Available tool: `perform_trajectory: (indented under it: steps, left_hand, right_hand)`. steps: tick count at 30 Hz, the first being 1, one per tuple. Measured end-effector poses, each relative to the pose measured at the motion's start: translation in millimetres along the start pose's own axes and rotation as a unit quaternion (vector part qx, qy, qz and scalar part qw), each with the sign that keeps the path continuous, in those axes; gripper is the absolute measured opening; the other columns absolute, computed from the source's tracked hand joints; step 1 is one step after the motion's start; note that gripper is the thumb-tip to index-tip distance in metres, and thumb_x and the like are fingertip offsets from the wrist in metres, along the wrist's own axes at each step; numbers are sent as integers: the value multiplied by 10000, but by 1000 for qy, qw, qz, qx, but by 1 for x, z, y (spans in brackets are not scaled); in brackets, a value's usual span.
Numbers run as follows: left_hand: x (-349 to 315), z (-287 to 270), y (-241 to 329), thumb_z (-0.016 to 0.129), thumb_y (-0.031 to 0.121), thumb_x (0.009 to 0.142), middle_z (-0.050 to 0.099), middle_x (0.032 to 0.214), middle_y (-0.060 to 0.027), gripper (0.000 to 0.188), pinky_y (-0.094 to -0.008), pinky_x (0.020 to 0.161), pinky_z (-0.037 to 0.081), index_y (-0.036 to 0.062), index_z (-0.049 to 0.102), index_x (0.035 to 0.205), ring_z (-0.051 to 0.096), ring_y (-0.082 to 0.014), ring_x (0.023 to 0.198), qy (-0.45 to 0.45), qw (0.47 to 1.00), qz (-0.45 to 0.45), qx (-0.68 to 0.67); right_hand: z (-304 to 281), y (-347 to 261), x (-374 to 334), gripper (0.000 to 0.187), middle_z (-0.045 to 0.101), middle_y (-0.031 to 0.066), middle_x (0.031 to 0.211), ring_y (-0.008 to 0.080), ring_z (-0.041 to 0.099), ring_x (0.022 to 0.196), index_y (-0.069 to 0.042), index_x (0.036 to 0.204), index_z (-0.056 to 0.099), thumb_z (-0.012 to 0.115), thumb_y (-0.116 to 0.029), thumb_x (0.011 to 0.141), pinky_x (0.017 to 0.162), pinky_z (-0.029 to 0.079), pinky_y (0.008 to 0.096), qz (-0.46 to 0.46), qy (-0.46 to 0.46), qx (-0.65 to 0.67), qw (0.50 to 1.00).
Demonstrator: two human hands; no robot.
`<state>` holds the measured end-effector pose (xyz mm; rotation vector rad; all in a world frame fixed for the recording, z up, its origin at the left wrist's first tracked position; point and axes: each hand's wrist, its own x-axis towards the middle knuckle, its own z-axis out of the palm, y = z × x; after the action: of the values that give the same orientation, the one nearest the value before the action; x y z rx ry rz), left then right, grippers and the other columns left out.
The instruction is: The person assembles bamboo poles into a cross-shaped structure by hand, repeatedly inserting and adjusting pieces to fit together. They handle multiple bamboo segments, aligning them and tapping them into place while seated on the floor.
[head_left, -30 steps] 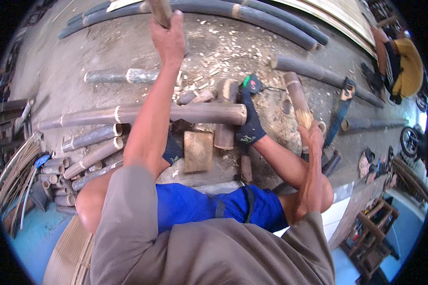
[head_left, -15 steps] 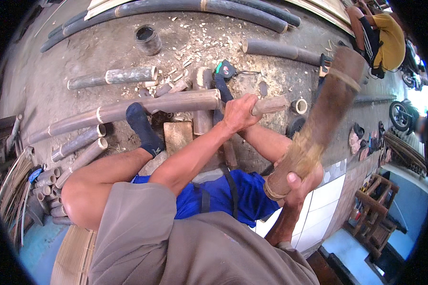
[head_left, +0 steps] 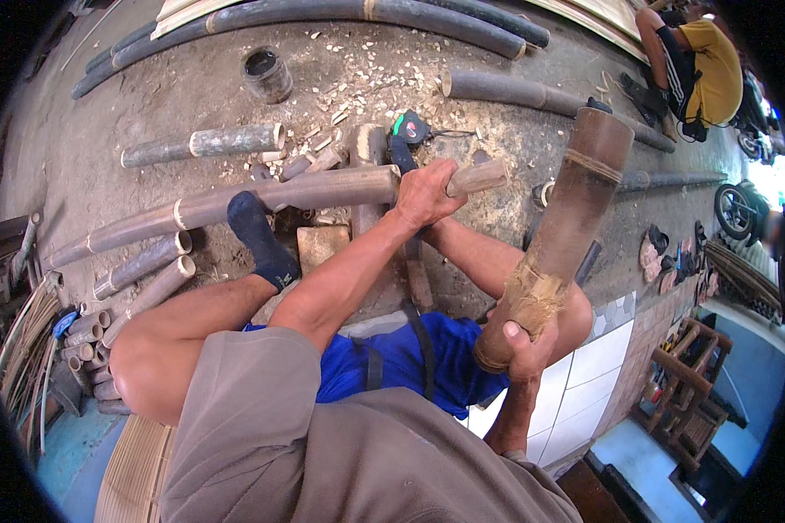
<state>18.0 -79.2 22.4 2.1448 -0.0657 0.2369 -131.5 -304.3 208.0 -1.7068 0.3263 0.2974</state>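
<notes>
My left hand [head_left: 425, 197] is wrapped round a short, pale wooden rod [head_left: 478, 178], whose blunt end sticks out on the right. The fist sits against the open end of a long bamboo pole [head_left: 279, 191]; whether the rod reaches into the pole is hidden. My right hand [head_left: 523, 349] grips the lower part of a thick brown bamboo mallet [head_left: 576, 196]. The mallet is raised and tilts up to the right, its heavy head right of the rod and apart from it. Under the pole lie a bamboo piece [head_left: 371, 144] and a wooden block [head_left: 323, 248].
A tape measure [head_left: 412, 128] lies beyond my left hand among wood chips. A dark pot [head_left: 267, 75] and a bamboo section [head_left: 202, 144] are farther left. Cut bamboo tubes [head_left: 148, 261] lie at left. A person in a yellow shirt [head_left: 715, 74] crouches at the far right.
The mallet's head has come down and to the left, closer to the rod. My left hand and the rod have shifted slightly left.
</notes>
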Motion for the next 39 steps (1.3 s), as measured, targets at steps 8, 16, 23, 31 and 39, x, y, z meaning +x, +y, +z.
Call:
perform_trajectory:
  steps: [8, 16, 23, 31, 39]
  left_hand:
    - [3, 2, -2, 863, 234, 738, 690, 975, -147, 388, -476, 789, 586, 70, 668, 1029, 710, -395, 930, 23, 1000, 3, -16]
    - [2, 5, -10, 879, 289, 733, 694, 961, -150, 409, -485, 774, 583, 88, 642, 1000, 713, -389, 901, 35, 999, -18, -8]
    - [4, 5, -11, 874, 266, 723, 709, 957, -163, 397, -481, 783, 582, 81, 676, 1014, 716, -402, 911, 30, 999, -23, -1]
    - [10, 9, -23, 867, 261, 720, 720, 971, -159, 396, -468, 779, 586, 87, 693, 1031, 725, -389, 916, 41, 998, -14, 37]
    - [4, 11, -17, 880, 303, 726, 706, 916, -134, 387, -488, 729, 584, 96, 649, 958, 726, -382, 858, 66, 998, 1, 16]
  right_hand:
    - [-6, 2, 4, 855, 679, 159, 1271, 302, 672, 1148, 54, 1454, 519, 832, -390, 794, 1022, 523, 403, -70, 102, -92, 988]
    - [42, -75, 40, 579, 737, 149, 1149, 266, 713, 1041, 74, 1264, 655, 774, -357, 896, 952, 544, 368, -64, -4, -300, 952]
    - [-50, -96, 62, 540, 734, 144, 1167, 255, 708, 1052, 69, 1261, 653, 762, -328, 912, 956, 541, 359, -118, 84, -152, 978]
    - [34, -3, 51, 536, 734, 149, 1169, 251, 708, 1052, 67, 1260, 655, 753, -333, 918, 953, 544, 365, -2, -46, -161, 986]
    - [-73, -93, 64, 532, 734, 155, 1171, 247, 709, 1052, 65, 1259, 658, 744, -339, 923, 950, 547, 371, -176, 137, 8, 975]
